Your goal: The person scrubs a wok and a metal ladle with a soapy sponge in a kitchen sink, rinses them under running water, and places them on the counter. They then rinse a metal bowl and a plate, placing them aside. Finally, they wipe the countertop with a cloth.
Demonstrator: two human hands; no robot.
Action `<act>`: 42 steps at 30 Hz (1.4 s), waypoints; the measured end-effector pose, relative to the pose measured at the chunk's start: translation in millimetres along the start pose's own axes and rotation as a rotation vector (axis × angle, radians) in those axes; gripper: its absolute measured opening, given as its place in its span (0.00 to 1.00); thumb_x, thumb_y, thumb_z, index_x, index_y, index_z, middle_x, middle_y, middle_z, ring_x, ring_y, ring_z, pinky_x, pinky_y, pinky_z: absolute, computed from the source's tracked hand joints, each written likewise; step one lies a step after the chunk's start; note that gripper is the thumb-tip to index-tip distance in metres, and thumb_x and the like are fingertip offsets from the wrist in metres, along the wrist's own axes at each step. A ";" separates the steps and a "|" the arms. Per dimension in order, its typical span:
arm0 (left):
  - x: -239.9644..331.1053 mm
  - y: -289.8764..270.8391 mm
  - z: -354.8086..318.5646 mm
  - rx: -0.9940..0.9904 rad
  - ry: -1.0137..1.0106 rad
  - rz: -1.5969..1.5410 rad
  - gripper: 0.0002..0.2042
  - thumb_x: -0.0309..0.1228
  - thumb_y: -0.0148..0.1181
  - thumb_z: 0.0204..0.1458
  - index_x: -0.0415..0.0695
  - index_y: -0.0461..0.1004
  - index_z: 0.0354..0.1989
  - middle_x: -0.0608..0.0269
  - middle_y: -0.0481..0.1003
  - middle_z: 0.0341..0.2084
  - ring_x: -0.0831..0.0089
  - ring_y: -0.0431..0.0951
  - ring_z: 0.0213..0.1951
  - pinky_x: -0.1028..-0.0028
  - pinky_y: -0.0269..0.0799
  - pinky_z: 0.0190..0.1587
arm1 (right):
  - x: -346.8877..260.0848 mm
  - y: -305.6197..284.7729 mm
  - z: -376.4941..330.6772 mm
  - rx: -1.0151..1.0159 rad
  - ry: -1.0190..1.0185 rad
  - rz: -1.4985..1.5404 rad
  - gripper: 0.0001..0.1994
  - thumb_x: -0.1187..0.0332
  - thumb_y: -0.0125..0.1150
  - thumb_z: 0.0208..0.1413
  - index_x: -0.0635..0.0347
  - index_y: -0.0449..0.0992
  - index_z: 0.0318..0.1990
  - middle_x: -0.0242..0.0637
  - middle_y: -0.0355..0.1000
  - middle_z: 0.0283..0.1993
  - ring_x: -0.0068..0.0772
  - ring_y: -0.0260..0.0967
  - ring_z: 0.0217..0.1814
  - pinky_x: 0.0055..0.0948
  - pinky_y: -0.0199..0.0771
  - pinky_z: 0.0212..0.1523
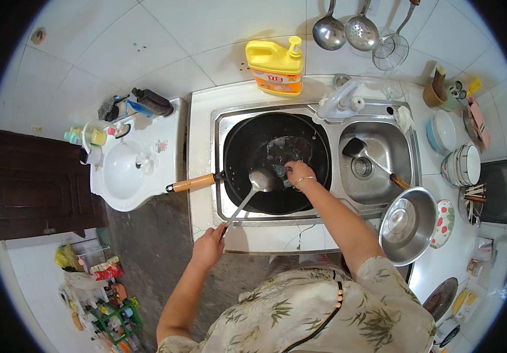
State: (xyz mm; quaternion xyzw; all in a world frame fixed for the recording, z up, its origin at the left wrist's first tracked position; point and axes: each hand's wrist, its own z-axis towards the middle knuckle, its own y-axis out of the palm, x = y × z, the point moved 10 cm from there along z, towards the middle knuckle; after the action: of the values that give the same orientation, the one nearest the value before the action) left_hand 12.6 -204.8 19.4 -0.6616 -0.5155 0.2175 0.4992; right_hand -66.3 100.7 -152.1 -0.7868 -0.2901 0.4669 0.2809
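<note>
A black wok [247, 138] with a wooden handle [191, 183] sits in the left basin of the steel sink [221, 203]. My left hand [208, 247], in front of the sink, is closed round the handle end of a metal ladle [261, 180]. The ladle's bowl is over the inside of the wok. My right hand [298, 173] reaches into the wok, fingers bent together just right of the ladle bowl. Something greyish shows at its fingertips; I cannot tell what it is. Wet, pale patches mark the wok's bottom.
A spatula [377, 162] lies in the right basin [377, 130]. A steel bowl [407, 226] stands at that basin's near right corner. A yellow detergent jug [276, 66] is behind the wok, beside the white faucet [340, 103]. Stacked bowls [462, 165] line the right counter; a washbasin [125, 170] is at left.
</note>
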 end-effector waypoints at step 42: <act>4.8 44.3 -10.6 0.254 0.053 -0.560 0.23 0.23 0.56 0.49 0.41 0.64 0.56 0.52 0.70 0.30 0.60 0.72 0.32 0.69 0.69 0.35 | -17.7 -110.5 -41.3 0.385 -0.220 0.556 0.15 0.68 0.60 0.44 0.54 0.77 0.43 0.43 0.73 0.38 0.42 0.71 0.42 0.33 0.71 0.45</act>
State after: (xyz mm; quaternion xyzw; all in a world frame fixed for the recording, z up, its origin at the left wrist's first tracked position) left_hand 43.5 -203.8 -14.4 -0.4316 -0.6333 0.1169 0.6317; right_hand -57.7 155.4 -46.4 -0.7133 -0.0001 0.6535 0.2532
